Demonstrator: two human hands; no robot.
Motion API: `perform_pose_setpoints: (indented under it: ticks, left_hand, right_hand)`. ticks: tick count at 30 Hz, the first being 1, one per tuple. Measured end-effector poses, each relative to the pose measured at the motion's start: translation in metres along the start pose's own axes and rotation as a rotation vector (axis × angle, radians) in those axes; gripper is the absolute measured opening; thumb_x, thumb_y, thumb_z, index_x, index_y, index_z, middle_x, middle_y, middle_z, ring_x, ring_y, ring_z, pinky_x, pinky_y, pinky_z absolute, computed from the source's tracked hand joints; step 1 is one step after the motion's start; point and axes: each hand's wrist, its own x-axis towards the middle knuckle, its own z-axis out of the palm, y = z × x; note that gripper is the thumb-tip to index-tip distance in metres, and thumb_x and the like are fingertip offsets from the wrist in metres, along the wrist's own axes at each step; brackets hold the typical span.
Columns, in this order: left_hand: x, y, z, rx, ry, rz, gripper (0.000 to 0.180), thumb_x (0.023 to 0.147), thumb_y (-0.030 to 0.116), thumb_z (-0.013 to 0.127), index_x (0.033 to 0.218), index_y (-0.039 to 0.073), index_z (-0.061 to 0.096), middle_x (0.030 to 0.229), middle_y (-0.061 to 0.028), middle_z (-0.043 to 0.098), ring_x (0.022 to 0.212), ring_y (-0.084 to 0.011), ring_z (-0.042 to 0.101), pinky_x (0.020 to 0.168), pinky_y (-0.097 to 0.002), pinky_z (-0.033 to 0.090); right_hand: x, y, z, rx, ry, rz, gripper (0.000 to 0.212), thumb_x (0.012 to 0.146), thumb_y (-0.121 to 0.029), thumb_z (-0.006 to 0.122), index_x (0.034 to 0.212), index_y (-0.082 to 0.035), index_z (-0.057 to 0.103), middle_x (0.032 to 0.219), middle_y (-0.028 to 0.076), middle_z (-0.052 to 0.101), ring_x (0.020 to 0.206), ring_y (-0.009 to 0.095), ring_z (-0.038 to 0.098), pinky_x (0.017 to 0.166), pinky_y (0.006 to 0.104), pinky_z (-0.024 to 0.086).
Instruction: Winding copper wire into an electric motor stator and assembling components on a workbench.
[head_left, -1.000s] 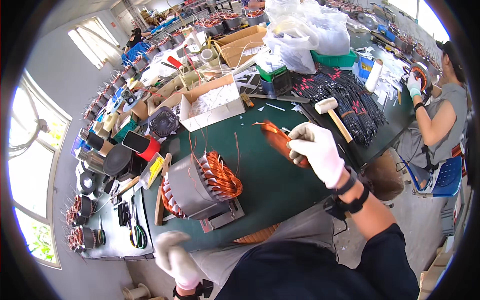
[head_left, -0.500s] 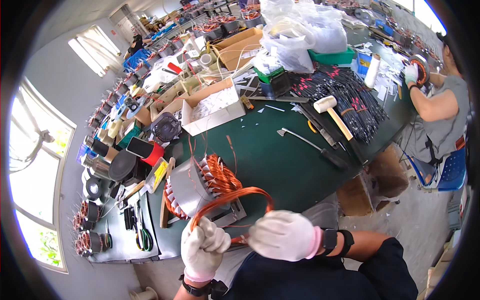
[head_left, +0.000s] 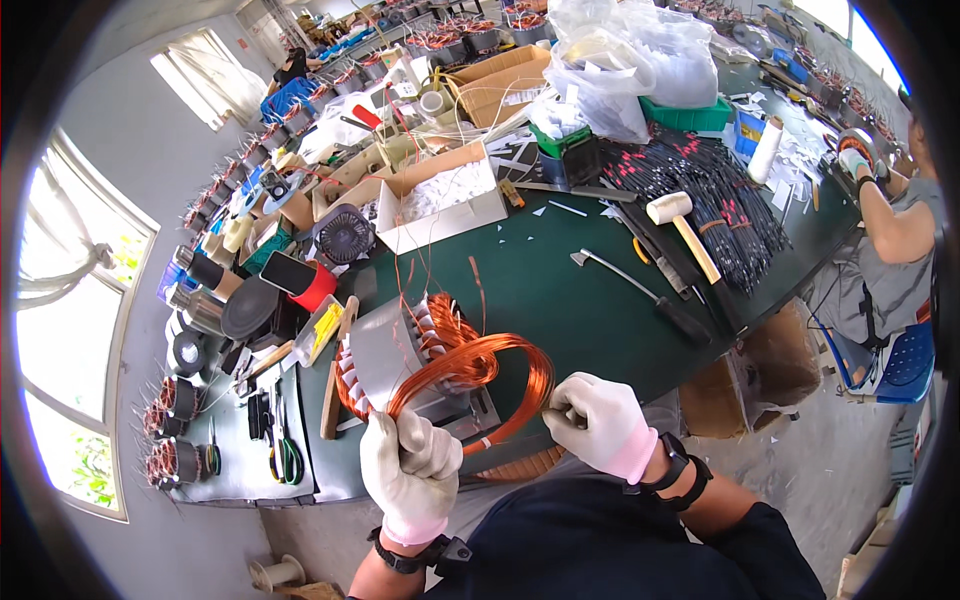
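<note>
My left hand (head_left: pixel 410 468), in a white glove, is closed round the near left side of a loop of copper wire coil (head_left: pixel 530 375). The loop arcs up and to the right, with a pale band round its lower part. Beyond it lies a motor stator (head_left: pixel 382 342), a grey metal cylinder on its side with copper windings and white insulation tabs at its ends. My gloved right hand (head_left: pixel 605 425) is just right of the loop, fingers curled together; whether they hold a thin wire is hidden. Loose copper leads rise from the stator.
A wooden stick (head_left: pixel 340 370) and a tray of yellow pieces (head_left: pixel 322 330) are left of the stator. Scissors (head_left: pixel 287 455) lie farther left. A white-headed mallet (head_left: pixel 685 235) and a black-handled tool (head_left: pixel 640 292) lie right. A co-worker (head_left: pixel 890 220) works at the far right.
My right hand has come off the coil and moved right. The loop is spread wider, its strands fanned out, while my left hand keeps its grip. The whole view has shifted slightly.
</note>
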Motion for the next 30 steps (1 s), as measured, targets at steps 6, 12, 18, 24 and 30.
perform_pose_setpoints:
  ticks: [6,12,18,24,30]
  left_hand:
    - [-0.003,-0.005,-0.004,0.013,-0.05,0.002,0.049,0.113,0.044,0.042,0.075,0.012,0.042,0.059,0.0064,0.024,0.049,-0.0098,0.021,0.05,-0.0298,0.022]
    - [-0.006,0.006,-0.011,0.029,-0.053,0.123,0.044,0.113,0.04,0.044,0.08,0.012,0.041,0.06,0.0059,0.026,0.048,-0.0089,0.02,0.048,-0.0295,0.021]
    - [-0.008,0.017,-0.004,0.136,-0.09,0.139,0.036,0.111,0.034,0.05,0.093,0.003,0.051,0.063,0.0044,0.034,0.051,-0.0071,0.026,0.05,-0.0281,0.026]
    - [0.011,0.037,0.016,0.452,-0.248,-0.215,0.037,0.105,0.029,0.057,0.115,-0.007,0.058,0.064,0.0014,0.038,0.05,-0.0089,0.032,0.048,-0.0291,0.034]
    - [0.01,0.044,0.023,0.908,-0.101,-0.058,0.034,0.093,0.003,0.05,0.122,-0.013,0.057,0.064,-0.001,0.044,0.055,-0.0131,0.044,0.063,-0.0311,0.048]
  right_hand:
    - [-0.005,0.022,0.006,0.298,0.231,0.426,0.007,0.085,0.001,0.061,0.078,0.0,0.064,0.066,0.009,0.063,0.051,0.014,0.059,0.049,0.0308,0.048]
    - [0.002,0.052,-0.012,1.054,0.441,0.715,0.018,0.097,-0.012,0.056,0.087,0.0,0.064,0.073,0.009,0.064,0.052,0.013,0.056,0.045,0.0277,0.046]
    - [0.02,0.018,-0.033,0.405,0.583,0.199,0.031,0.089,-0.009,0.072,0.117,-0.003,0.061,0.105,0.009,0.065,0.085,0.016,0.065,0.076,0.0292,0.055]
    - [0.055,-0.015,0.013,0.21,0.066,-0.033,0.071,0.079,-0.001,0.08,0.144,-0.001,0.053,0.106,0.012,0.063,0.088,0.022,0.066,0.081,0.0326,0.056]
    - [0.054,-0.011,0.005,0.491,-0.098,0.161,0.039,0.082,0.016,0.065,0.119,0.002,0.067,0.088,0.005,0.066,0.076,0.011,0.065,0.068,0.026,0.053]
